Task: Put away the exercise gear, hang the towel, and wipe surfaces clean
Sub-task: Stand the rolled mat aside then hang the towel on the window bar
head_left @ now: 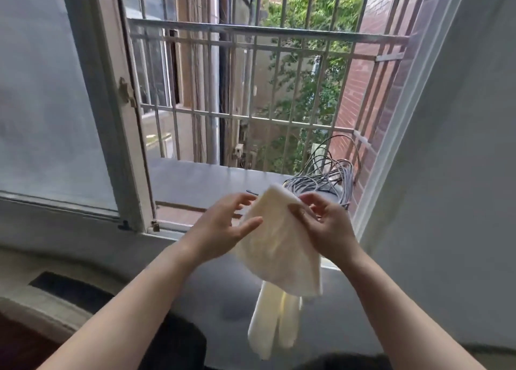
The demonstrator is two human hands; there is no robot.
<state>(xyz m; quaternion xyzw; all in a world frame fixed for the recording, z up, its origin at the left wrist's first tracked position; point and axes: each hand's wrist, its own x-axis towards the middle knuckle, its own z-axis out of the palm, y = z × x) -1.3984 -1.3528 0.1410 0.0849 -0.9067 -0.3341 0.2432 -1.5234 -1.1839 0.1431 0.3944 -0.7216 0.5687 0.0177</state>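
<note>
Cream towel (pixel 279 252), pinched near its top edge between the thumb and fingers of a person's right hand (pixel 325 224), hangs limp over a dark sill (pixel 217 294) before a barred window grille (pixel 268 32), the left hand (pixel 223 224) spread loose at its other side. Light and floppy by its look, it likely handles best held by both top corners.

Left hand (pixel 223 230) spreads relaxed fingers; right hand (pixel 326 226) pinches, both forearms extended forward.

Open window (pixel 122 118) w/ bars (pixel 268 32), grey sill (pixel 195 181), brick wall (pixel 360 90) outside
</note>
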